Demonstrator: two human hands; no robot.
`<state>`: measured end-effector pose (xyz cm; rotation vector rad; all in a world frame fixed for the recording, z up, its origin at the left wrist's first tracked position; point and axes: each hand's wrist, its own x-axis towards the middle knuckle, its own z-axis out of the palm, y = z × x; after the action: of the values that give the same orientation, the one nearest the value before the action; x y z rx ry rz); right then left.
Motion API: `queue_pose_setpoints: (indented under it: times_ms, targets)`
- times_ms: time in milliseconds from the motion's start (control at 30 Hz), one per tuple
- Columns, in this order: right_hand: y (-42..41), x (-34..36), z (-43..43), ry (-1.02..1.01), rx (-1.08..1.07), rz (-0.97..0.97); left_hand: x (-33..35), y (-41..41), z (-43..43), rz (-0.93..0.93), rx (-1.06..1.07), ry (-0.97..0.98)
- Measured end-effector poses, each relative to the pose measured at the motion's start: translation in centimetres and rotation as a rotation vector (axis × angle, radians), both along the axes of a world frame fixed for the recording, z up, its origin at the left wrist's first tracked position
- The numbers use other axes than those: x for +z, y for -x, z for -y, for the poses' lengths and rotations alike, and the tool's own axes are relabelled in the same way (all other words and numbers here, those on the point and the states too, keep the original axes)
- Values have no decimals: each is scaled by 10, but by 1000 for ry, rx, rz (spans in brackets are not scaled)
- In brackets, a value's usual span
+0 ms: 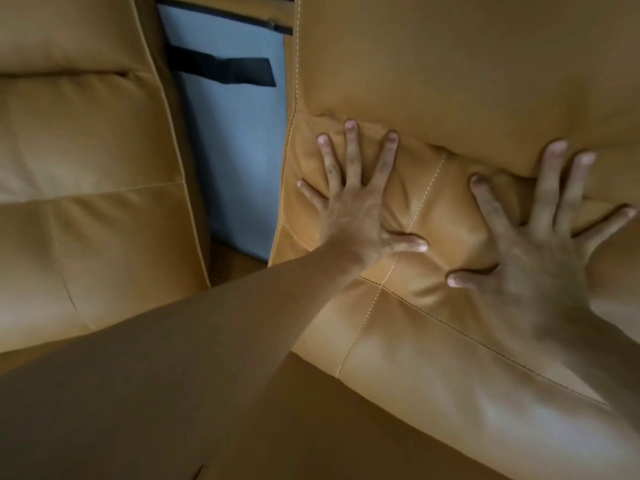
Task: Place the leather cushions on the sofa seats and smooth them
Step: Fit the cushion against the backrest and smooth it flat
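Observation:
A tan leather seat cushion (426, 344) with pale stitching lies on the right sofa seat, its back edge tucked under the tan backrest (450, 64). My left hand (353, 206) rests flat on the cushion's rear left corner, fingers spread, and the leather wrinkles around it. My right hand (533, 258) also presses flat on the cushion, fingers splayed, fingertips reaching the seam below the backrest. Neither hand holds anything. A second tan leather cushion (90, 216) sits on the left seat.
Between the two seats is a gap showing grey fabric lining (232, 133) with a black strap (225, 69) and a wooden frame bar (228, 6) at the top. My left forearm crosses the lower left of the view.

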<state>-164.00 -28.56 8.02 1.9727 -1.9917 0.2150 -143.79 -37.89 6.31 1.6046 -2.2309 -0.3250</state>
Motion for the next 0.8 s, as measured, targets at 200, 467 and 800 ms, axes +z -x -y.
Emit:
queue_pose_setpoints:
  times_ms: [200, 467, 800]
  targets:
    - [-6, -6, 0, -44, -65, -27, -6, 3, -3, 106, 26, -49]
    - [-34, 52, -46, -410, -194, 47, 63, -59, -70, 135, -152, -375]
    - [-61, 165, -220, -570, -115, 623, 171, -150, -283, -265, 25, -575]
